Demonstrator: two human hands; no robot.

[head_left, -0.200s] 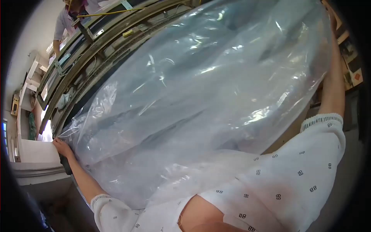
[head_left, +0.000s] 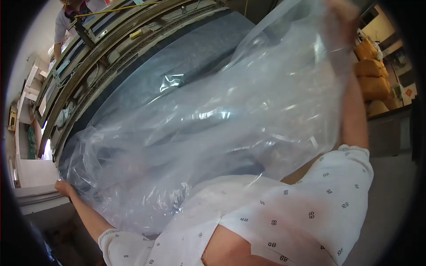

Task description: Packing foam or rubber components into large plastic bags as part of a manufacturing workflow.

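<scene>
A large sheet of clear plastic film (head_left: 208, 115) spans the space between my spread arms, creased and shiny, its near part against my white patterned top. At the far left, my left hand (head_left: 63, 188) is closed on the film's corner. My right hand (head_left: 344, 20), raised at the upper right and blurred, grips the film's other end; its fingers show only in part. Beneath the film lies a dark work surface (head_left: 186, 57), bare of the raised sheet toward its far side, with a glossy clear layer flat on it.
Long metal rails (head_left: 95, 60) of a machine run along the far side, with a small yellow piece (head_left: 136, 34) on them. Another person (head_left: 66, 24) stands beyond. Orange-brown bundles (head_left: 372, 73) are stacked at the right. A white ledge (head_left: 37, 195) lies by my left hand.
My right hand has come inward to the left, drawing the film off the far part of the dark surface. My left hand has shifted slightly nearer to me.
</scene>
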